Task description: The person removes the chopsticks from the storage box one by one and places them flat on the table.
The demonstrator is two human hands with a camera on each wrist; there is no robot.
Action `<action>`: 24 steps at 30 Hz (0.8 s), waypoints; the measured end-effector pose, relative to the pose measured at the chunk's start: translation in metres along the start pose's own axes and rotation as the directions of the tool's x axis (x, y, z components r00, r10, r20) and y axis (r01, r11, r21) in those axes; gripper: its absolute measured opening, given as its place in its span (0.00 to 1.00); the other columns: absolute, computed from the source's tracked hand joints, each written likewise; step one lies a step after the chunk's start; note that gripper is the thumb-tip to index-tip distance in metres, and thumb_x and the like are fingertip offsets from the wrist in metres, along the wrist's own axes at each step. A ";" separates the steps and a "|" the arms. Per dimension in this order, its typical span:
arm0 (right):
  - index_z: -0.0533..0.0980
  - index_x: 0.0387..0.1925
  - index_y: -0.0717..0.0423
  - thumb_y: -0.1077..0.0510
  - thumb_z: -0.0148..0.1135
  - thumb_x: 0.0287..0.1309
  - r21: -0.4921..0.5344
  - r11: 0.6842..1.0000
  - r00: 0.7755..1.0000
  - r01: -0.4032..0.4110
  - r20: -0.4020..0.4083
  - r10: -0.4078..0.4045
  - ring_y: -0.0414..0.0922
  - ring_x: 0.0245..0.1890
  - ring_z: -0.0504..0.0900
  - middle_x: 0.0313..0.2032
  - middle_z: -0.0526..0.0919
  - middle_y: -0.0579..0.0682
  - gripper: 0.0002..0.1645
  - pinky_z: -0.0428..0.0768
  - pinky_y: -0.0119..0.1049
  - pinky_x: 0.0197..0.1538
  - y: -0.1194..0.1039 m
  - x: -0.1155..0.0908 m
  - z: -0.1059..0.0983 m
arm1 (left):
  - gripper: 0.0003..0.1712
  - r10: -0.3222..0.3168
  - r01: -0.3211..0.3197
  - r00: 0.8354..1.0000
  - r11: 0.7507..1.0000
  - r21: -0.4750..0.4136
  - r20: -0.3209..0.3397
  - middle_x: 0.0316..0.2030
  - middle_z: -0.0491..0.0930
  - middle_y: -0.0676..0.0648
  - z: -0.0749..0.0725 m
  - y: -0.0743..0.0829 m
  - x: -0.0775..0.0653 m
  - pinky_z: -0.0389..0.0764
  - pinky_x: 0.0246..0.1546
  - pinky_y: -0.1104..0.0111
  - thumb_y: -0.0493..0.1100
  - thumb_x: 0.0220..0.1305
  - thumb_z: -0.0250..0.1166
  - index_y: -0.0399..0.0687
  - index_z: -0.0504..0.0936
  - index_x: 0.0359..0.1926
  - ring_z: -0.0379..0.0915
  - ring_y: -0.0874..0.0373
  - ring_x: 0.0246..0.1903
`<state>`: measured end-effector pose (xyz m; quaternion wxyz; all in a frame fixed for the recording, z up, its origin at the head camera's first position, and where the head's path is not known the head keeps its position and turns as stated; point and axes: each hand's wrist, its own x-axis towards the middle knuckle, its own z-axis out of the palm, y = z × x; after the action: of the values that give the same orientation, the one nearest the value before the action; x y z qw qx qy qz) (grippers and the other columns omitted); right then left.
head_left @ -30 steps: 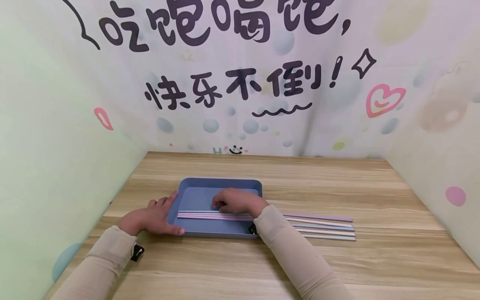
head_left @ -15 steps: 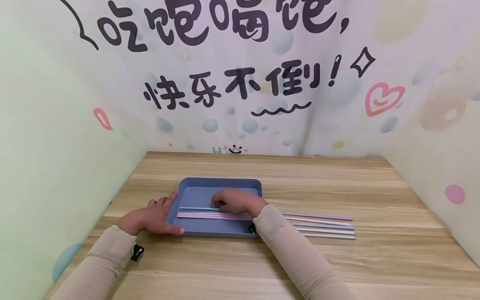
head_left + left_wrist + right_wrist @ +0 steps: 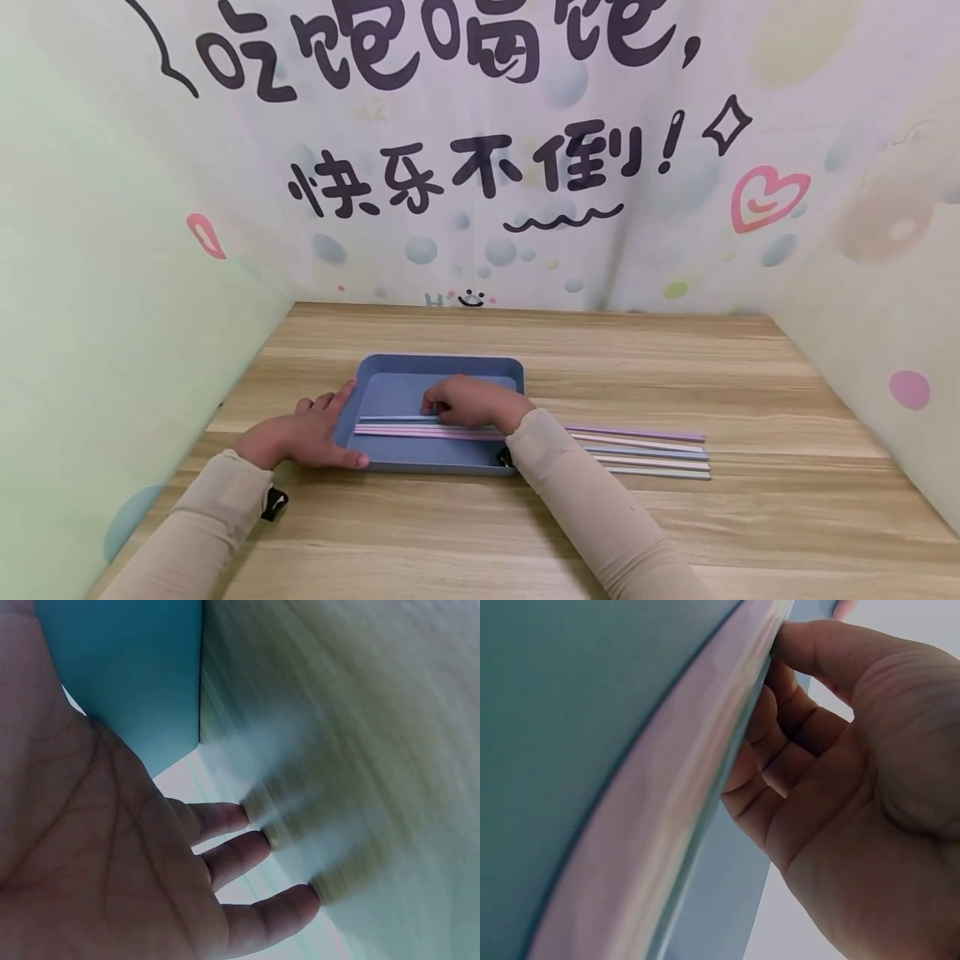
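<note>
A blue rectangular tray [image 3: 442, 362] lies on the table. My left hand [image 3: 303, 435] rests against its left end, fingers spread and straight, thumb along the front corner. In the left wrist view, the fingertips of the left hand [image 3: 112, 825] touch the tabletop beside the tray wall. Several chopsticks lie lengthwise across the tray: pink ones [image 3: 405, 432] side by side, and a light blue chopstick [image 3: 393, 418] slightly apart behind them. My right hand [image 3: 477, 402] is over the tray, pinching the light blue chopstick between thumb and curled fingers. The fingertips are partly hidden in the head view.
Chopstick ends in purple, white, blue and pale green [image 3: 648, 457] stick out past the right forearm, fanned over the table; their middles are hidden under the sleeve [image 3: 592, 508]. Wood-grain table [image 3: 780, 517] extends right and front. A printed curtain [image 3: 480, 267] stands behind.
The light blue chopstick's left end has shifted slightly away from the pink ones, towards the back of the tray. Both hands have hardly moved.
</note>
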<state>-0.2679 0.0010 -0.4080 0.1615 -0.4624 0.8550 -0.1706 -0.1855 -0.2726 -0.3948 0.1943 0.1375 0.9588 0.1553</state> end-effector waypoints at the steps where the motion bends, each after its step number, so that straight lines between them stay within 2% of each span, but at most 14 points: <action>1: 0.81 0.44 0.53 0.66 0.59 0.66 0.002 1.000 1.000 -0.001 0.000 0.001 0.37 0.30 0.72 0.25 0.73 0.42 0.10 0.71 0.30 0.40 0.001 0.000 0.000 | 0.74 -0.001 0.001 1.000 1.000 0.000 0.000 0.66 0.53 0.22 0.000 0.000 0.000 0.65 0.53 0.37 0.71 0.50 0.71 0.35 0.36 0.76 0.56 0.28 0.54; 17: 0.80 0.41 0.51 0.68 0.57 0.65 0.016 1.000 1.000 0.005 -0.016 -0.005 0.38 0.30 0.72 0.26 0.73 0.43 0.11 0.71 0.30 0.38 0.003 0.003 0.001 | 0.74 0.004 -0.004 1.000 1.000 0.000 -0.008 0.66 0.53 0.22 0.000 -0.001 -0.002 0.65 0.53 0.38 0.71 0.50 0.70 0.35 0.36 0.76 0.57 0.28 0.55; 24: 0.80 0.48 0.49 0.66 0.55 0.67 0.032 0.999 1.000 -0.001 -0.008 0.001 0.38 0.31 0.73 0.28 0.75 0.42 0.14 0.72 0.30 0.37 0.004 0.001 -0.004 | 0.75 -0.003 0.003 1.000 1.000 -0.008 -0.006 0.67 0.54 0.23 0.003 -0.004 0.001 0.65 0.54 0.38 0.74 0.49 0.69 0.35 0.36 0.76 0.57 0.29 0.56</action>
<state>-0.2726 0.0030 -0.4061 0.1654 -0.4588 0.8530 -0.1860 -0.1859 -0.2751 -0.3996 0.1921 0.1349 0.9589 0.1592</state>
